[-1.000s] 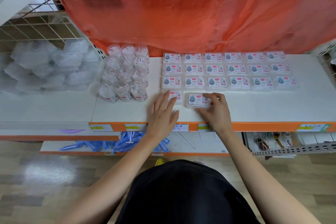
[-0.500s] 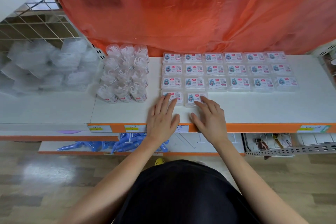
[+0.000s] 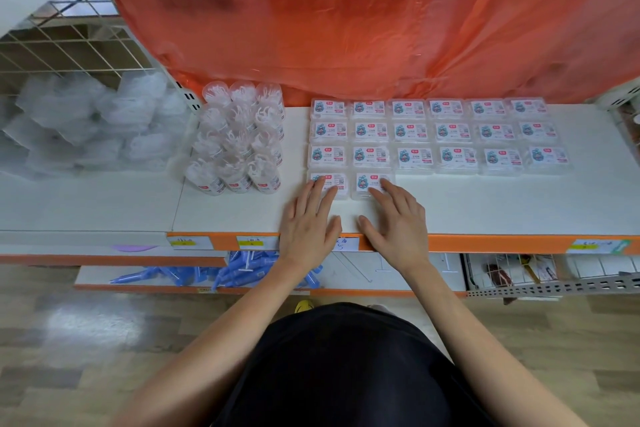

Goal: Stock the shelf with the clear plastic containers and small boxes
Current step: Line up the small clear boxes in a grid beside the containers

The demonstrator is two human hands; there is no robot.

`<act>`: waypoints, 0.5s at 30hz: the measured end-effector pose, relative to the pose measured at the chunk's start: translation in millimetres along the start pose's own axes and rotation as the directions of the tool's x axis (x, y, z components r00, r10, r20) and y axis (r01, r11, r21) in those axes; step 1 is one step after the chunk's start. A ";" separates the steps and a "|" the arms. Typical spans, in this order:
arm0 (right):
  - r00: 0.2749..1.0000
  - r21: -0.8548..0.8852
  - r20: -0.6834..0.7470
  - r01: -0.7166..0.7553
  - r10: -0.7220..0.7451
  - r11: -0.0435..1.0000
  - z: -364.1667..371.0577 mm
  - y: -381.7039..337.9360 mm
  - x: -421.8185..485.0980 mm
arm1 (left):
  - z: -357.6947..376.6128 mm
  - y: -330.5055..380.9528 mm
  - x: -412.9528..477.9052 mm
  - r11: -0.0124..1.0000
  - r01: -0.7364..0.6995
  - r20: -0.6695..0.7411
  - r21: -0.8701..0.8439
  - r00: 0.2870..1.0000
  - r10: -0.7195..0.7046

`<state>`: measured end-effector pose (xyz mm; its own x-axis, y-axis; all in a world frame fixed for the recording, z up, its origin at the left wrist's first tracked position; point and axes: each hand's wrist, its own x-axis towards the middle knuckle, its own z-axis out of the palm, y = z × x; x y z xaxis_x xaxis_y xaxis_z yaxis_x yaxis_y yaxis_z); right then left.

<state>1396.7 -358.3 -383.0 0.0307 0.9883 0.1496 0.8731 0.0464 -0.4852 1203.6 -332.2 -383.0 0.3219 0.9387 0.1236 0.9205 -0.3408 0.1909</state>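
Small clear flat boxes with blue-and-red labels lie in three full rows (image 3: 436,132) on the white shelf (image 3: 502,204). A fourth row holds two boxes. My left hand (image 3: 308,222) lies flat with straight fingertips on the left front box (image 3: 341,179). My right hand (image 3: 398,222) lies flat too, fingertips on the right front box (image 3: 367,181). Round clear plastic containers (image 3: 239,139) stand in a block to the left of the boxes.
An orange plastic sheet (image 3: 363,21) hangs behind the shelf. Bagged clear goods (image 3: 86,121) pile up at the left under a wire grid. The shelf's orange front edge (image 3: 485,242) carries price tags. A lower shelf holds blue items (image 3: 239,270) and a wire basket (image 3: 519,274).
My right hand let go of the right front box after sliding it back and left beside the other, and now lies flat on it. My left hand barely moved.
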 end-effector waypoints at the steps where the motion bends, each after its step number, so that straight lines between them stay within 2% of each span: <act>1: 1.000 0.004 -0.003 0.002 -0.002 1.000 -0.2 -0.3 -0.3 | 0.2 -0.1 0.0 1.000 -0.003 -0.001 0.004 1.000 0.003; 9: 0.999 0.089 -0.006 0.034 -0.034 0.995 -7.2 -0.2 -1.5 | -1.1 1.3 -0.6 1.000 0.006 0.047 0.026 0.999 -0.007; 15: 0.997 0.175 -0.055 0.068 -0.059 0.982 -9.3 -14.5 -6.9 | -12.6 3.5 -4.3 0.998 0.043 0.049 -0.041 0.998 -0.041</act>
<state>1388.4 -367.1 -368.9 0.0059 0.9742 0.2256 0.7747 0.1382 -0.6171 1202.7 -338.0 -370.6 0.2944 0.9533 0.0681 0.9235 -0.3021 0.2362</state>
